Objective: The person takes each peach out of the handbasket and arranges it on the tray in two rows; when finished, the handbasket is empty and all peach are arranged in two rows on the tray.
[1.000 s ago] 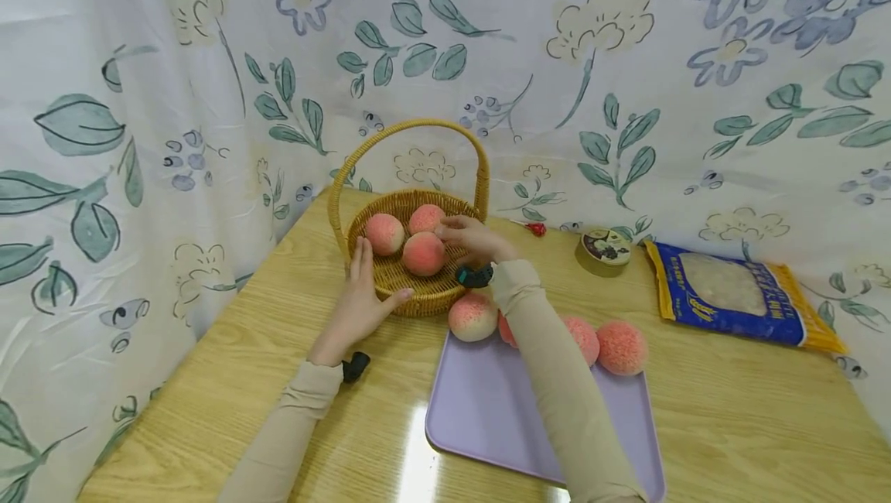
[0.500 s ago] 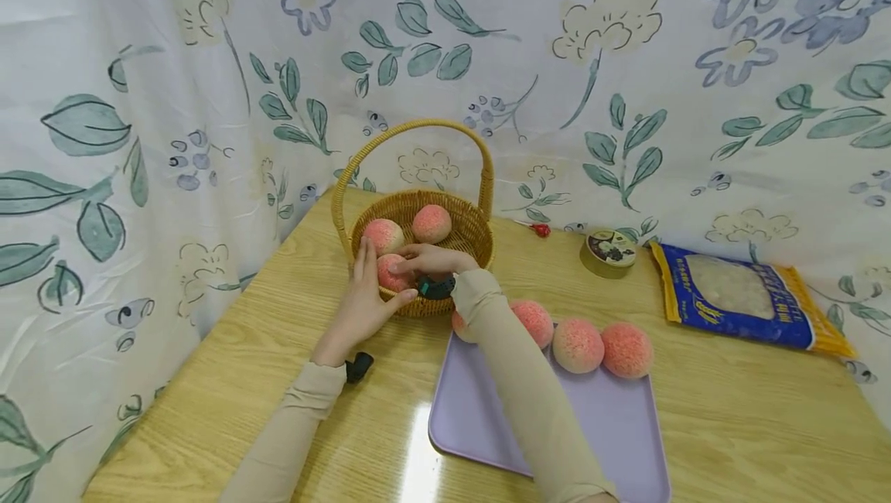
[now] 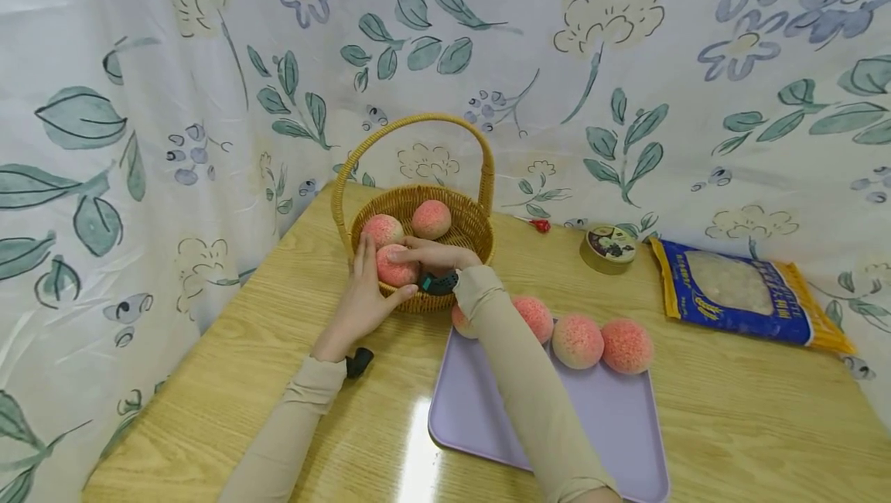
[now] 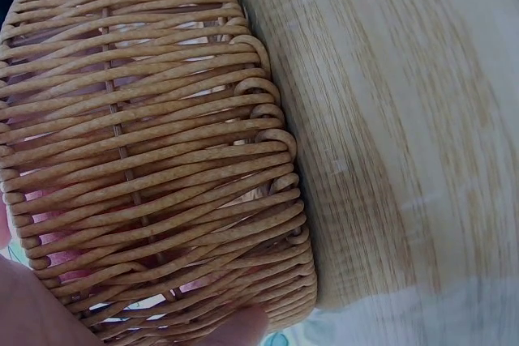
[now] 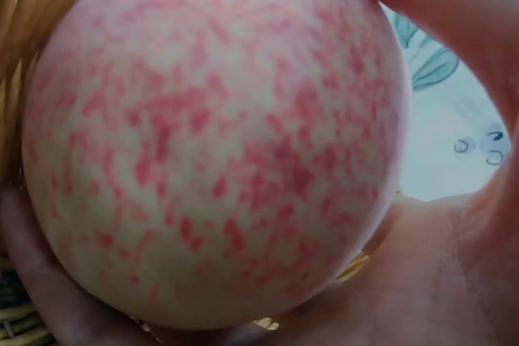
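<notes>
A wicker basket with a tall arched handle stands on the table. My right hand holds a pink-and-cream peach at the basket's front left, thumb and fingers curved round it; the peach fills most of the right wrist view. Two more peaches lie in the basket, one peach at the left and another peach towards the back. With fingers extended and thumb spread, my left hand rests against the basket's left front side. Its fingertips touch the woven wall in the left wrist view.
A lilac tray lies in front of the basket, with several peaches along its far edge, including a peach at the corner. Behind are a red-wrapped lollipop, a round tin and a blue-and-yellow packet. A patterned curtain hangs behind.
The right hand has moved left inside the basket and taken hold of the front peach, which has shifted to the front left. The left hand has stayed at the basket's side.
</notes>
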`<state>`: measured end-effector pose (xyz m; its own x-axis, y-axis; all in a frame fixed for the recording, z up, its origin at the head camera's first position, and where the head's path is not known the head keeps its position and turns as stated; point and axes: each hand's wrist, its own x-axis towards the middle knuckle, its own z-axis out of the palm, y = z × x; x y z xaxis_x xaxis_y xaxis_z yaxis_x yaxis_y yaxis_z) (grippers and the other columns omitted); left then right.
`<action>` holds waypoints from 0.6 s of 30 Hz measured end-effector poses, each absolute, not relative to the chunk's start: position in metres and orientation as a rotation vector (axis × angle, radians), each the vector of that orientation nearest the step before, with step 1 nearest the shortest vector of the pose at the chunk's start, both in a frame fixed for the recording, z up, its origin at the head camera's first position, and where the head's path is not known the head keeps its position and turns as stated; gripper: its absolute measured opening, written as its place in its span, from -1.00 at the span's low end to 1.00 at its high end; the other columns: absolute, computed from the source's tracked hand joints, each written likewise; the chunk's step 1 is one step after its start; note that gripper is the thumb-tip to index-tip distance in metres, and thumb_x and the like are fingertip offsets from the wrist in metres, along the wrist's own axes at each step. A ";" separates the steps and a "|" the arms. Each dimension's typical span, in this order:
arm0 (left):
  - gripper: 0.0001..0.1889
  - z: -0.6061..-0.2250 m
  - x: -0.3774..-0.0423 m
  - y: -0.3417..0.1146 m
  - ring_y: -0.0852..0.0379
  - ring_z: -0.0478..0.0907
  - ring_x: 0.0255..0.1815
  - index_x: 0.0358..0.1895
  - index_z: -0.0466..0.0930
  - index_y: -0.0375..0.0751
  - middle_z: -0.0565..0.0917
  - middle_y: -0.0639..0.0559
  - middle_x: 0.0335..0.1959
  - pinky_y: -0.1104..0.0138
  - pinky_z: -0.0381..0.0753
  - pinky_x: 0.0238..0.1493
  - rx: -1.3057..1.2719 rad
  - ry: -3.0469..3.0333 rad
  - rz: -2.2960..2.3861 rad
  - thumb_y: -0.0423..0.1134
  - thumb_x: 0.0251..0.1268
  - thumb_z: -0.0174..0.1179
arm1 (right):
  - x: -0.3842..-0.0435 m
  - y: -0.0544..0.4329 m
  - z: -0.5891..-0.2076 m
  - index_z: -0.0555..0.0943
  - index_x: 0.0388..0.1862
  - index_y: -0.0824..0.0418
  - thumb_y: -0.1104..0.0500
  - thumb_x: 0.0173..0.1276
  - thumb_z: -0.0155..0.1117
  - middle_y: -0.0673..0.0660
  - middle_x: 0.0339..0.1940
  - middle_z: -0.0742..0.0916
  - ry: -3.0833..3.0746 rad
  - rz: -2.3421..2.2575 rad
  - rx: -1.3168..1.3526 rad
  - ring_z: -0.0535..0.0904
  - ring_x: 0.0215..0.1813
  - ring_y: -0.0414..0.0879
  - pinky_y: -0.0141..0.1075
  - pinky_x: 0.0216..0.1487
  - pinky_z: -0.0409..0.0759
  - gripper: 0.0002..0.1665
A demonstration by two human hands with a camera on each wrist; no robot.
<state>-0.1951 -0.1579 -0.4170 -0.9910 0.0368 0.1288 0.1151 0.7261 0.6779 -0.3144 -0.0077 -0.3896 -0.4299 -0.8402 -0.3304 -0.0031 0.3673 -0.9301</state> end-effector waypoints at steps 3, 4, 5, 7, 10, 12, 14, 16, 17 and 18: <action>0.21 -0.417 -0.195 -0.159 -0.50 -0.32 0.51 0.54 -0.52 -0.21 -0.45 -0.20 0.58 -0.29 0.09 0.40 -0.124 -2.821 -1.113 0.29 0.20 0.19 | -0.312 -0.007 -0.388 -0.12 0.58 0.20 0.08 0.55 -0.18 0.27 0.58 0.10 1.743 -1.198 -0.757 0.15 0.54 0.17 0.01 0.44 0.31 -0.27; 0.21 -0.418 -0.195 -0.158 -0.50 -0.31 0.52 0.54 -0.51 -0.22 -0.45 -0.21 0.58 -0.29 0.09 0.39 -0.129 -2.821 -1.114 0.28 0.21 0.19 | -0.312 -0.006 -0.388 -0.10 0.58 0.20 0.08 0.55 -0.18 0.26 0.57 0.12 1.746 -1.205 -0.756 0.16 0.54 0.16 -0.01 0.44 0.32 -0.28; 0.20 -0.418 -0.195 -0.158 -0.50 -0.31 0.52 0.54 -0.51 -0.22 -0.44 -0.21 0.58 -0.29 0.09 0.40 -0.129 -2.819 -1.117 0.28 0.21 0.19 | -0.311 -0.004 -0.387 -0.09 0.58 0.19 0.08 0.55 -0.18 0.26 0.57 0.13 1.741 -1.218 -0.754 0.17 0.54 0.15 -0.02 0.44 0.33 -0.29; 0.20 -0.418 -0.196 -0.156 -0.49 -0.31 0.52 0.55 -0.51 -0.21 -0.44 -0.22 0.58 -0.29 0.10 0.39 -0.132 -2.817 -1.121 0.27 0.21 0.20 | -0.310 0.001 -0.386 -0.09 0.59 0.17 0.08 0.55 -0.18 0.24 0.57 0.13 1.734 -1.238 -0.748 0.16 0.54 0.15 -0.01 0.44 0.32 -0.28; 0.21 -0.418 -0.196 -0.155 -0.50 -0.32 0.52 0.54 -0.53 -0.20 -0.45 -0.22 0.58 -0.29 0.09 0.39 -0.140 -2.821 -1.131 0.28 0.21 0.19 | -0.308 0.009 -0.384 -0.12 0.60 0.14 0.05 0.54 -0.20 0.26 0.57 0.14 1.699 -1.299 -0.710 0.17 0.53 0.20 0.07 0.41 0.34 -0.27; 0.22 -0.419 -0.197 -0.154 -0.50 -0.33 0.51 0.54 -0.55 -0.20 -0.46 -0.22 0.58 -0.29 0.06 0.40 -0.144 -2.826 -1.137 0.29 0.21 0.18 | -0.306 0.015 -0.382 -0.14 0.60 0.12 0.01 0.53 -0.22 0.25 0.58 0.12 1.672 -1.352 -0.686 0.16 0.53 0.24 0.14 0.37 0.37 -0.25; 0.22 -0.419 -0.197 -0.155 -0.50 -0.35 0.51 0.53 -0.56 -0.21 -0.47 -0.21 0.58 -0.29 0.03 0.41 -0.144 -2.830 -1.139 0.29 0.21 0.18 | -0.304 0.023 -0.380 -0.13 0.61 0.10 -0.02 0.51 -0.22 0.26 0.58 0.12 1.632 -1.412 -0.685 0.17 0.52 0.27 0.19 0.32 0.40 -0.23; 0.22 -0.419 -0.197 -0.157 -0.50 -0.36 0.51 0.53 -0.56 -0.23 -0.48 -0.21 0.58 -0.29 0.01 0.42 -0.141 -2.828 -1.139 0.27 0.21 0.19 | -0.301 0.031 -0.377 -0.09 0.60 0.09 -0.04 0.50 -0.20 0.25 0.57 0.14 1.578 -1.477 -0.714 0.19 0.51 0.27 0.20 0.28 0.43 -0.23; 0.22 -0.419 -0.197 -0.158 -0.51 -0.36 0.51 0.53 -0.56 -0.23 -0.48 -0.21 0.57 -0.29 0.01 0.42 -0.140 -2.826 -1.136 0.26 0.21 0.20 | -0.300 0.035 -0.376 -0.05 0.60 0.09 -0.05 0.50 -0.16 0.26 0.55 0.16 1.546 -1.508 -0.732 0.22 0.49 0.26 0.21 0.26 0.44 -0.23; 0.22 -0.418 -0.197 -0.159 -0.52 -0.36 0.51 0.53 -0.56 -0.23 -0.48 -0.22 0.57 -0.29 0.01 0.42 -0.140 -2.824 -1.133 0.25 0.22 0.20 | -0.299 0.039 -0.375 -0.04 0.60 0.10 -0.06 0.50 -0.13 0.26 0.54 0.19 1.512 -1.537 -0.741 0.26 0.47 0.24 0.20 0.26 0.45 -0.23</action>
